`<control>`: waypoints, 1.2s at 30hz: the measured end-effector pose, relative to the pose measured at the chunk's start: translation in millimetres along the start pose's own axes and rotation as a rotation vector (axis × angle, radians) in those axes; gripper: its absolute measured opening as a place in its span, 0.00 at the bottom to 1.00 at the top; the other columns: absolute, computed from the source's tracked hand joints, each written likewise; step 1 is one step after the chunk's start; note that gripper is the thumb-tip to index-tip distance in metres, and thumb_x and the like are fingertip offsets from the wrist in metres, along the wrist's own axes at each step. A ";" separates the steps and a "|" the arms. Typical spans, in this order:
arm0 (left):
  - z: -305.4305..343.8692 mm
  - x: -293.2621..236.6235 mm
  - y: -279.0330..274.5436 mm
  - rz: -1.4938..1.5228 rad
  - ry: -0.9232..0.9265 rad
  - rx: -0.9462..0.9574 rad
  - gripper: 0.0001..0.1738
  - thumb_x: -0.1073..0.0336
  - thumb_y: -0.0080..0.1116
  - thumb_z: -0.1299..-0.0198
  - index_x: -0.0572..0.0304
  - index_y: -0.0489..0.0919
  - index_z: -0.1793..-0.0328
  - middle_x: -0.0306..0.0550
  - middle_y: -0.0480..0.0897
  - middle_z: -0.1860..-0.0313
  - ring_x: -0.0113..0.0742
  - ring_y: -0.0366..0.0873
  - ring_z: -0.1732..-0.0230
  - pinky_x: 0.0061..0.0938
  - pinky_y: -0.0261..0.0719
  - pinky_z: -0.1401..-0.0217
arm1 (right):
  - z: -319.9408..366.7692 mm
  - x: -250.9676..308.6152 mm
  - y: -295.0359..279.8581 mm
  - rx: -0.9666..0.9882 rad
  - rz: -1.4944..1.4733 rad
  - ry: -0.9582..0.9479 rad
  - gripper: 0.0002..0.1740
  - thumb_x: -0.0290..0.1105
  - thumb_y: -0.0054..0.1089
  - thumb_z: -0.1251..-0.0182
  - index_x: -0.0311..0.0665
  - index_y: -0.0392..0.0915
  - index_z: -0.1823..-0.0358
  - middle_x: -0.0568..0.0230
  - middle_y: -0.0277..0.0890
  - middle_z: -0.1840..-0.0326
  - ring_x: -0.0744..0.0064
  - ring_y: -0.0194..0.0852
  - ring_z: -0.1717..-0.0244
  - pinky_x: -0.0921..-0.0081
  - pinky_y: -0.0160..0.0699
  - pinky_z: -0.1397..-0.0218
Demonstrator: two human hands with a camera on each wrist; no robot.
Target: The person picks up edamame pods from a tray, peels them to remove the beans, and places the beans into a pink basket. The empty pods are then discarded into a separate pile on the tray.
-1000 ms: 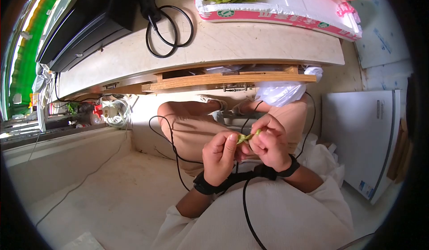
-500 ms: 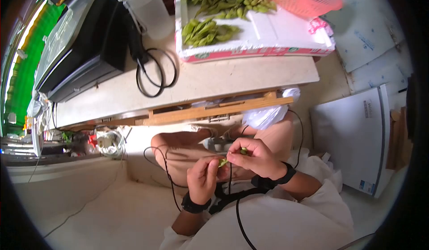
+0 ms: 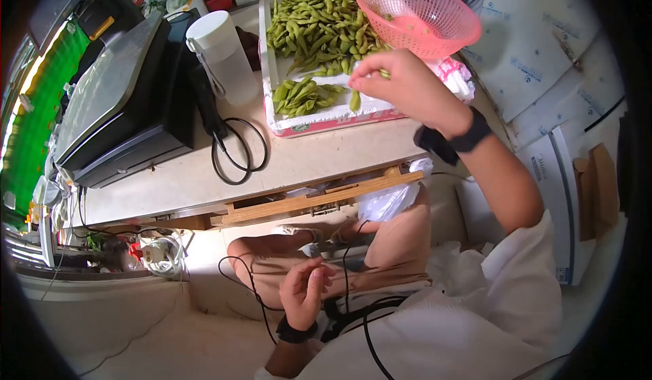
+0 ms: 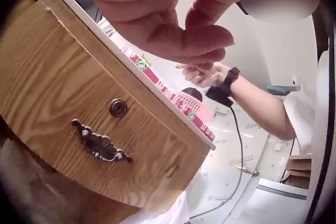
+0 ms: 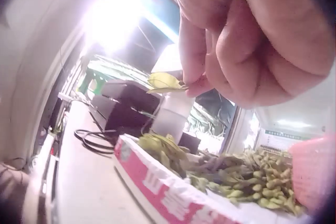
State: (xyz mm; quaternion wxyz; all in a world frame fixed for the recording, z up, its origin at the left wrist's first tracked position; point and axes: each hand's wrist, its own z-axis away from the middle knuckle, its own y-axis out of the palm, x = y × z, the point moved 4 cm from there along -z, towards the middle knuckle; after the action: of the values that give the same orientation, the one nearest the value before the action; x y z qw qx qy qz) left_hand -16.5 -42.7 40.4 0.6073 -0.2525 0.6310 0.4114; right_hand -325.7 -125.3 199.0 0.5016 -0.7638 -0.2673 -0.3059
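My right hand (image 3: 407, 84) is over the near edge of a white foam tray (image 3: 312, 120) on the counter. Pinched between its thumb and fingertip, an edamame pod (image 3: 355, 100) hangs down; the right wrist view shows this pod (image 5: 164, 81) flat and split. A bit of green (image 3: 385, 74) shows inside the curled fingers. Left of it in the tray lies a small heap of flat pods (image 3: 299, 98), with a large heap of plump edamame pods (image 3: 326, 27) behind. My left hand (image 3: 303, 292) hovers over my lap, fingers loosely curled, holding nothing.
A pink colander (image 3: 418, 16) with a few green bits inside stands at the tray's right rear. Left are a lidded bottle (image 3: 223, 57), a looped black cable (image 3: 239, 152) and a black machine (image 3: 129, 101). An open wooden drawer (image 3: 319, 200) juts out above my knees.
My hands, earlier together on a pod above my lap, have parted. The right one has moved up and forward to the tray with a pod; the left has stayed low. The view has tilted up.
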 end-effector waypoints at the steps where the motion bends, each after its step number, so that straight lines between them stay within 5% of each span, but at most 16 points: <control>1: 1.5 1.6 -0.9 0.006 -0.006 0.001 0.11 0.71 0.45 0.31 0.69 0.71 0.47 0.51 0.81 0.66 0.27 0.75 0.72 0.17 0.72 0.71 | -11.6 -7.5 1.5 0.006 0.063 0.015 0.10 0.32 0.61 0.45 0.30 0.80 0.70 0.64 0.74 0.79 0.78 0.66 0.80 0.77 0.66 0.74; 5: 9.3 0.3 -5.5 -0.009 0.002 -0.004 0.11 0.70 0.45 0.31 0.69 0.72 0.48 0.51 0.81 0.66 0.26 0.74 0.73 0.18 0.71 0.71 | -45.1 -31.2 14.4 0.056 0.206 0.042 0.11 0.33 0.61 0.47 0.30 0.81 0.71 0.62 0.75 0.82 0.77 0.68 0.80 0.75 0.66 0.74; 7: 12.2 -0.8 -8.2 -0.010 -0.010 -0.024 0.11 0.70 0.45 0.31 0.69 0.72 0.48 0.51 0.81 0.67 0.26 0.74 0.74 0.18 0.71 0.72 | -52.6 -40.7 25.2 0.222 0.139 0.208 0.12 0.33 0.61 0.44 0.29 0.82 0.67 0.62 0.78 0.76 0.78 0.72 0.74 0.78 0.70 0.70; 12: 17.2 -1.1 -21.9 0.013 0.031 -0.133 0.10 0.70 0.44 0.31 0.69 0.74 0.51 0.50 0.81 0.70 0.26 0.73 0.76 0.17 0.70 0.73 | -74.9 -47.3 9.7 0.224 0.344 0.120 0.11 0.31 0.61 0.47 0.28 0.82 0.71 0.59 0.78 0.78 0.76 0.73 0.76 0.74 0.71 0.69; 14: 16.7 -1.7 -29.1 -0.002 0.064 -0.186 0.10 0.70 0.45 0.31 0.69 0.74 0.52 0.50 0.81 0.71 0.25 0.72 0.77 0.17 0.70 0.74 | -81.6 -58.5 4.7 0.222 0.374 0.078 0.11 0.34 0.61 0.52 0.31 0.81 0.74 0.50 0.76 0.81 0.63 0.72 0.81 0.68 0.70 0.73; 19: 16.5 -0.8 -33.9 0.039 0.067 -0.173 0.10 0.70 0.45 0.31 0.69 0.74 0.51 0.50 0.80 0.71 0.25 0.72 0.77 0.17 0.69 0.74 | -85.5 -59.2 17.6 0.247 0.773 0.222 0.15 0.33 0.63 0.55 0.23 0.78 0.74 0.37 0.76 0.73 0.45 0.80 0.65 0.58 0.78 0.60; 34: 18.2 -2.9 -40.5 0.079 0.052 -0.159 0.10 0.72 0.44 0.32 0.69 0.74 0.50 0.49 0.81 0.69 0.23 0.72 0.74 0.13 0.68 0.73 | -79.3 -69.0 -7.2 0.271 0.791 0.318 0.15 0.36 0.61 0.56 0.27 0.79 0.75 0.41 0.75 0.77 0.48 0.77 0.74 0.61 0.75 0.66; 36: 17.9 -5.5 -38.8 0.068 0.068 -0.199 0.09 0.71 0.46 0.32 0.68 0.74 0.52 0.49 0.81 0.73 0.24 0.69 0.80 0.16 0.65 0.78 | -58.0 -43.5 -12.1 0.229 0.655 0.160 0.13 0.33 0.60 0.53 0.27 0.78 0.76 0.46 0.75 0.80 0.58 0.75 0.80 0.65 0.74 0.71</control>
State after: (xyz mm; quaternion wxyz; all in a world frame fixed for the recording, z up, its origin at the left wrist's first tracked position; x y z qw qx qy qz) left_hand 26.0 -49.6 38.9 0.5431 -0.3037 0.6157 0.4834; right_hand -375.1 -179.4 192.2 0.6748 -0.7214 -0.0006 -0.1560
